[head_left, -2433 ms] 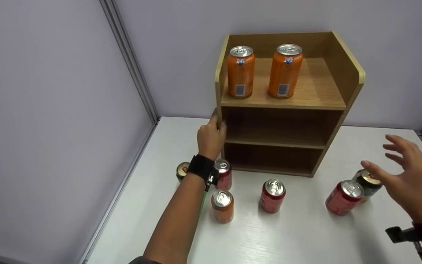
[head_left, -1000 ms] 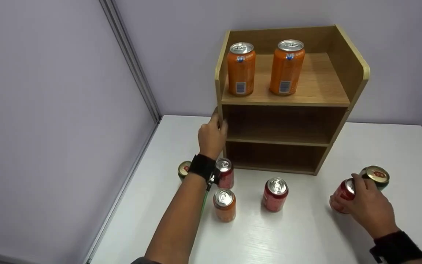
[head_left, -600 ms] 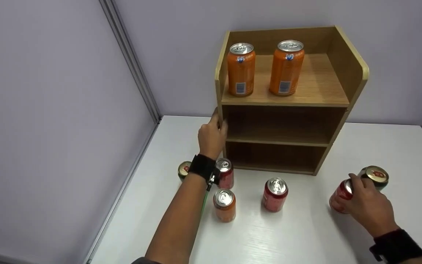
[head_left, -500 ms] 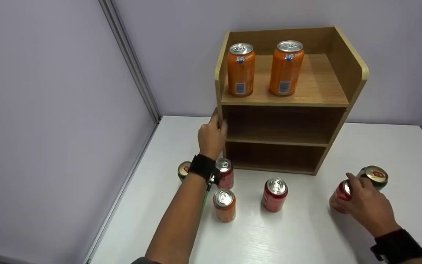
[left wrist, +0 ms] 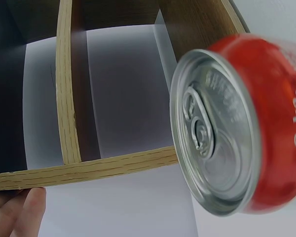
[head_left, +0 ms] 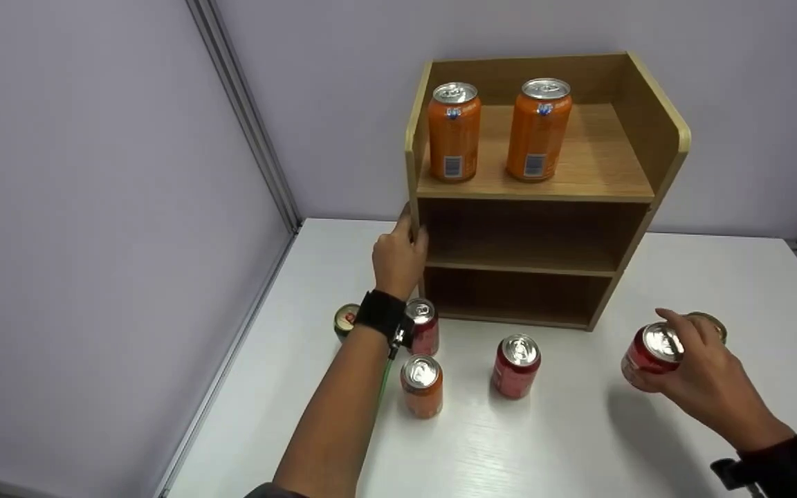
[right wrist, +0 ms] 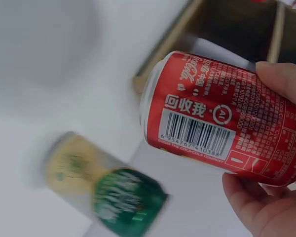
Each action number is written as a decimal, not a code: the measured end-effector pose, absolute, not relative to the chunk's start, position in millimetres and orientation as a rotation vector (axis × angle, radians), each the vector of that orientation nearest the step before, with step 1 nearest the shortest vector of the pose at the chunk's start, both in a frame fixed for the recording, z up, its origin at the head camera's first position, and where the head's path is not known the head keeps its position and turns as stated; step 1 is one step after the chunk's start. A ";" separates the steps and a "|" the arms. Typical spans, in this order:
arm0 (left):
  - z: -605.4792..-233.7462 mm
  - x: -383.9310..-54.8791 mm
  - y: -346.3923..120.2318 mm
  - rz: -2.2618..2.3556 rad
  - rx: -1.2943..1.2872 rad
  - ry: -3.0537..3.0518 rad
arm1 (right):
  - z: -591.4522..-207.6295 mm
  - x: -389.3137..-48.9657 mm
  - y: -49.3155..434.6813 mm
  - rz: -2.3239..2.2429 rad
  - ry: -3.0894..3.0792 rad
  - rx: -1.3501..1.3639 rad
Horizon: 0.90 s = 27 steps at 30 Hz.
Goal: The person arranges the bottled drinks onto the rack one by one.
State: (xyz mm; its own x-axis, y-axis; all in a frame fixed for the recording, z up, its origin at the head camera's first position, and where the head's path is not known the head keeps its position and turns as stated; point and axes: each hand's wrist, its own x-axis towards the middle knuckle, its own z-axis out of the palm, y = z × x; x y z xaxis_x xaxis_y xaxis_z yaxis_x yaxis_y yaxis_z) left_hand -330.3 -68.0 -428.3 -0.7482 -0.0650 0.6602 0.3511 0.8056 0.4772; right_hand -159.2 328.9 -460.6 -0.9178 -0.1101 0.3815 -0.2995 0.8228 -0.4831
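My right hand (head_left: 713,387) grips a red Coke can (head_left: 639,363) between thumb and fingers. A shadow lies apart below the can, and in the right wrist view its barcode side (right wrist: 197,133) shows. My left hand (head_left: 398,261) holds the left side panel of a wooden shelf unit (head_left: 609,149) at its front edge, fingertips (left wrist: 34,207) against the outer face. Two orange cans (head_left: 455,138) stand upright on the top shelf. Beside the left wrist stands another red Coke can (head_left: 425,335), seen large in the left wrist view.
A red can (head_left: 515,377) and an orange can (head_left: 422,398) stand on the white table (head_left: 530,456) before the shelf. Behind the right hand is a green can (right wrist: 133,197), mostly hidden in the head view. Another gold-topped can (head_left: 345,318) is partly behind the left arm.
My right hand came in from the right, took hold of the red Coke can and raised it off the table. My left hand has stayed on the shelf panel.
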 end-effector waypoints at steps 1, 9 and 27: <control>-428.5 -330.5 -68.0 -0.784 -0.211 -2.297 | -455.1 -158.6 327.4 0.781 -2.650 0.329; -428.8 -332.6 -69.0 -0.808 -0.185 -2.312 | -420.7 -164.6 316.1 0.484 -2.450 0.680; -432.2 -337.3 -69.0 -0.778 -0.188 -2.298 | -305.0 -189.1 299.2 0.549 -2.280 0.883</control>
